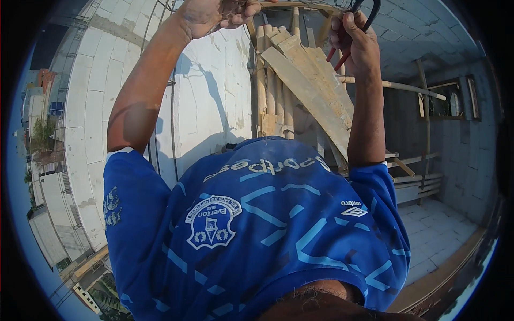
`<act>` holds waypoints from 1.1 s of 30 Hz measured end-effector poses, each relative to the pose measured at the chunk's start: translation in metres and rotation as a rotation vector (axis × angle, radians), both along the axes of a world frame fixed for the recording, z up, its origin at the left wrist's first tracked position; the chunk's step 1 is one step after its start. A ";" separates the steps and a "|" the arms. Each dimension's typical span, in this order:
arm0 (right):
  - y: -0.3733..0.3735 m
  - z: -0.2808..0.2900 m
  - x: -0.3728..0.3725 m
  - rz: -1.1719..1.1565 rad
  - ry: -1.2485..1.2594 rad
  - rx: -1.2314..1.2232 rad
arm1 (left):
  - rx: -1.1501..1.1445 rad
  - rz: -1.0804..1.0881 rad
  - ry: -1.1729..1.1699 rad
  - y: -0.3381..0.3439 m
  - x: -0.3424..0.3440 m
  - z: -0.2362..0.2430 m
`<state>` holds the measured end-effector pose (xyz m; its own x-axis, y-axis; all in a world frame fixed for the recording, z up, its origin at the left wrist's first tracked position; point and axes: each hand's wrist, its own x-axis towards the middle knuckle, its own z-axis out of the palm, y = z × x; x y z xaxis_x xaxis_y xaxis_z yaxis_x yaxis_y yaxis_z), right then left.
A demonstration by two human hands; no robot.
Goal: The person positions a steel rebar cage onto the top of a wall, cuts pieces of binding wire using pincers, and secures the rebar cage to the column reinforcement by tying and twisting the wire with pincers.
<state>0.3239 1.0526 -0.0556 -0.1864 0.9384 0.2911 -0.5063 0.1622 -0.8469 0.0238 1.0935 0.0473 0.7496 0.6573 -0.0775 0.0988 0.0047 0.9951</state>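
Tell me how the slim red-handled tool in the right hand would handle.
The slim red-handled tool seems stiff: its handles look straight, without sagging. They stand apart by the right hand, so they may swing together if squeezed.

I hold both forearms (149,80) outstretched, my left hand (217,17) loosely curled, my right hand (357,43) gripping, thumb (350,22) extended.

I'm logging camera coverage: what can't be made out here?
All in the head view:
Left hand, whatever it may hold: cut off by the upper edge.
Red-handled tool, full shape: middle covered by the right hand.
Distant buildings, details: too small near the left rim.
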 end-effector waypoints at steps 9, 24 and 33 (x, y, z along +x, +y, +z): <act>0.025 -0.022 -0.024 -0.095 0.184 -0.085 | -0.072 -0.028 0.047 0.004 0.024 -0.015; -0.006 -0.011 -0.035 0.070 0.597 0.045 | -0.356 -0.040 -0.010 0.001 0.053 -0.028; -0.017 0.003 -0.010 -0.074 0.729 0.062 | -0.573 -0.189 -0.386 -0.004 0.077 -0.057</act>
